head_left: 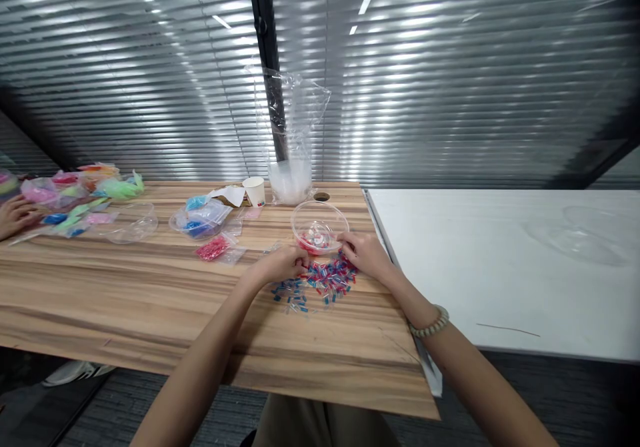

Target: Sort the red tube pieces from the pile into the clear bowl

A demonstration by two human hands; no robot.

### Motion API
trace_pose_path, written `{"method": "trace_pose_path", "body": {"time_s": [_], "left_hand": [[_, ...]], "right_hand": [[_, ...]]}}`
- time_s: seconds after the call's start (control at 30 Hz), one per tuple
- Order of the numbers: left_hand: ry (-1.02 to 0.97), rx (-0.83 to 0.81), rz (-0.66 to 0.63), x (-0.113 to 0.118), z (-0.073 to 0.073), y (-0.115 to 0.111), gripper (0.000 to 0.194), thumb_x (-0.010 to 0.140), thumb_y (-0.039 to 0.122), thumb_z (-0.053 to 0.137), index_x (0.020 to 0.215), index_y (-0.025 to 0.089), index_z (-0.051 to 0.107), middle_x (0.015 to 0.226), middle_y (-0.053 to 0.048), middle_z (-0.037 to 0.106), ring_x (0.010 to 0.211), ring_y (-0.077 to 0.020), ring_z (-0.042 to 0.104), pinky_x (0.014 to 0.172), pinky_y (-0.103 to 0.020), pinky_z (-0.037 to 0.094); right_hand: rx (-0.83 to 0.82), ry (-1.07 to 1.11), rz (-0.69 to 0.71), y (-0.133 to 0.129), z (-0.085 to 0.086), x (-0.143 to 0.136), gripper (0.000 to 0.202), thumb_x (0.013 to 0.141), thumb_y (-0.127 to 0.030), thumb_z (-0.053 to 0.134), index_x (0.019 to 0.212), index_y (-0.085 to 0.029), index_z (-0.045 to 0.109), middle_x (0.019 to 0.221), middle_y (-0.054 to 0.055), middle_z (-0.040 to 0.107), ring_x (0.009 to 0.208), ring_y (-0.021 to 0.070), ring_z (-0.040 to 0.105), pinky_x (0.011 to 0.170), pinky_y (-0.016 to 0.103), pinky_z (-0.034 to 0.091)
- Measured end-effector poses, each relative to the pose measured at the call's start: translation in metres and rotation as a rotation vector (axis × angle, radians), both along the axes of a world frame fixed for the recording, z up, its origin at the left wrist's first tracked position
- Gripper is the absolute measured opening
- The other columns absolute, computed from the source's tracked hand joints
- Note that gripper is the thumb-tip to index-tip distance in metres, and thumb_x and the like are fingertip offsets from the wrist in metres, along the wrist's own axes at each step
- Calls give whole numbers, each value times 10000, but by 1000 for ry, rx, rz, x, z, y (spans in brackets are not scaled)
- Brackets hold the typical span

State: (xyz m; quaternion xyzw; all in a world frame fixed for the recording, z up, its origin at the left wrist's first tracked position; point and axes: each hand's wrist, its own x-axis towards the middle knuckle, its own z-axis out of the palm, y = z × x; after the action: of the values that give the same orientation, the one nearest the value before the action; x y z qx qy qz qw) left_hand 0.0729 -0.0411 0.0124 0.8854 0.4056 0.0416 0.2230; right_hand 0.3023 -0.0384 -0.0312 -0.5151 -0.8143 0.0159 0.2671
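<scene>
A pile of small red, blue and clear capsule-like pieces (333,277) lies on the wooden table. Just behind it stands a round clear bowl (320,219) with red pieces at its bottom. My left hand (287,262) is at the left edge of the pile, its fingers curled together; what they hold, if anything, is too small to name. At the bowl's right front rim is my right hand (363,252), thumb and fingers pinched at the rim.
Behind the bowl are a tall clear bag (291,177) and a paper cup (255,192). Bagged red pieces (213,248) and a filled clear bowl (197,220) lie left. Another person's hand (17,216) rests by colourful bags (117,186). A white table (500,274) adjoins right.
</scene>
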Motion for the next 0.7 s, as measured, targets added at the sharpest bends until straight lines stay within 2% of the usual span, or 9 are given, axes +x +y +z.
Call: {"method": "trace_pose_path", "body": {"time_s": [0.7], "left_hand": [[12,37,10,-1,-7,2,112,750,134,486,775,152,594,720,-18,604,622,-121,494,560,-209,329]], "right_hand": [[6,-6,0,1,0,0,288,815,-152,465,1038,-202,639,946,42,693,808,175,637,722,252,447]]}}
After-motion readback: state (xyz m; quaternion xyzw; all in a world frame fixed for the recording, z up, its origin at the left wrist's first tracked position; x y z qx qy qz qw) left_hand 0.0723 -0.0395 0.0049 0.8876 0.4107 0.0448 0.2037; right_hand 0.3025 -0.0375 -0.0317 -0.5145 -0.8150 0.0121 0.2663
